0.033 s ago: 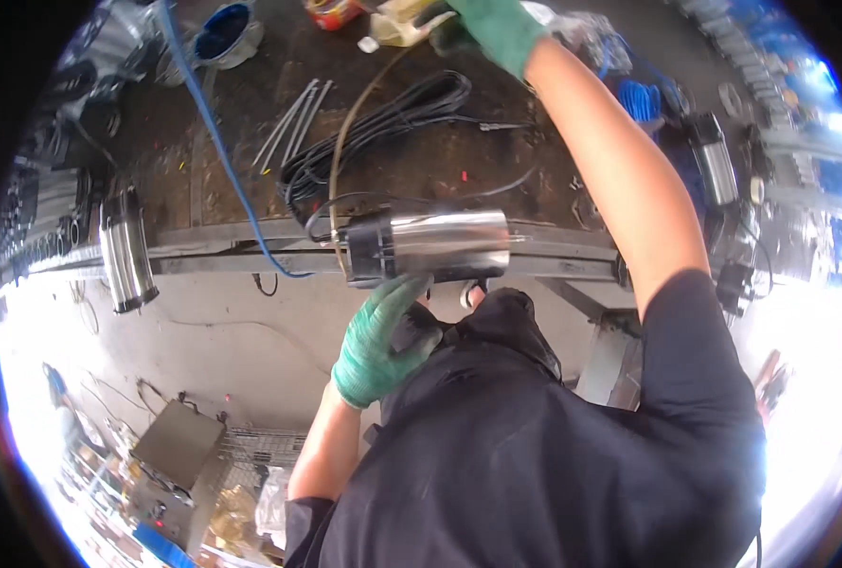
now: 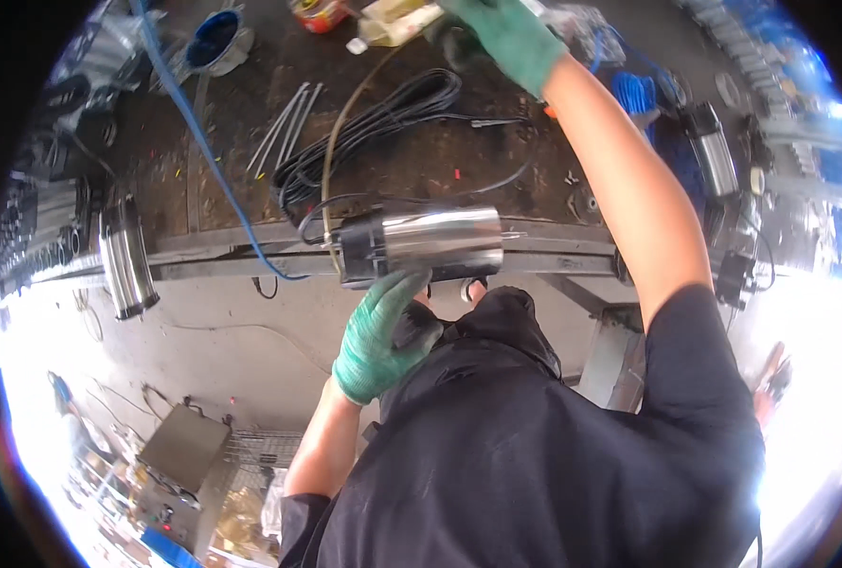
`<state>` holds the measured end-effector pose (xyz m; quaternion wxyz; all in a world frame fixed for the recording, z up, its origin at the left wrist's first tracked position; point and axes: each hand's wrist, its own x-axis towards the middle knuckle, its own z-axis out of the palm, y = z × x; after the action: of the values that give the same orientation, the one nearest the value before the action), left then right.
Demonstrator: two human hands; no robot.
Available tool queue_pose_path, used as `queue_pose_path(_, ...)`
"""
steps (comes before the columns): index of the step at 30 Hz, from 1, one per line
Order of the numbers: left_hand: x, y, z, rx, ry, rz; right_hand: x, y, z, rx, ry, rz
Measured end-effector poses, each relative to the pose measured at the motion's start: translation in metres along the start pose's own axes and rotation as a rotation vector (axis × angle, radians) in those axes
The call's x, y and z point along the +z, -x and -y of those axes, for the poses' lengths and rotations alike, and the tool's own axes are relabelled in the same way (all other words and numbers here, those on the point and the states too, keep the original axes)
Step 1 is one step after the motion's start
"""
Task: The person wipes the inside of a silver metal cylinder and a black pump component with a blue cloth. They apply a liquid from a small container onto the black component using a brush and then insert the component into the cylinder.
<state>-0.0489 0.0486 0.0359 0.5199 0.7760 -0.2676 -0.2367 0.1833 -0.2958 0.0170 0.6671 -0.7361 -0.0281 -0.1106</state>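
A shiny metal cylinder (image 2: 445, 240) with a black end cap (image 2: 361, 248) lies sideways at the table's front edge. Just below it is my left hand (image 2: 378, 341) in a green glove, thumb apart and fingers stretched up toward the cap's underside; whether they touch it I cannot tell. My right hand (image 2: 511, 43), also gloved in green, reaches to the far side of the table beside a yellowish packet (image 2: 394, 21). Its fingertips are partly cut off by the upper edge, with a dark shape beneath. A bundled black cable (image 2: 369, 128) lies beyond the cylinder.
Thin light rods (image 2: 288, 128) and a blue hose (image 2: 194, 123) lie left of the cable. A container of blue stuff (image 2: 220, 43) stands at far left. Similar metal cylinders are at the left (image 2: 127, 257) and right (image 2: 713, 156), near a blue coil (image 2: 635, 93).
The view has shifted slightly, so the table's things sit a little further left. My right hand has moved slightly right and nearer. My left hand stays below the cylinder.
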Motion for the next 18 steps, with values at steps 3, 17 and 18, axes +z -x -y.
queue_pose_path(3,0.023,-0.034,-0.002,0.183,-0.324,0.015,-0.058,0.124,0.077,0.440,0.219,0.127)
queue_pose_path(17,0.071,-0.097,-0.001,0.054,-1.233,0.247,-0.092,0.383,0.010,0.516,0.442,-0.103)
queue_pose_path(18,0.074,-0.096,0.001,0.067,-1.245,0.226,-0.120,0.389,0.000,0.340,0.714,-0.199)
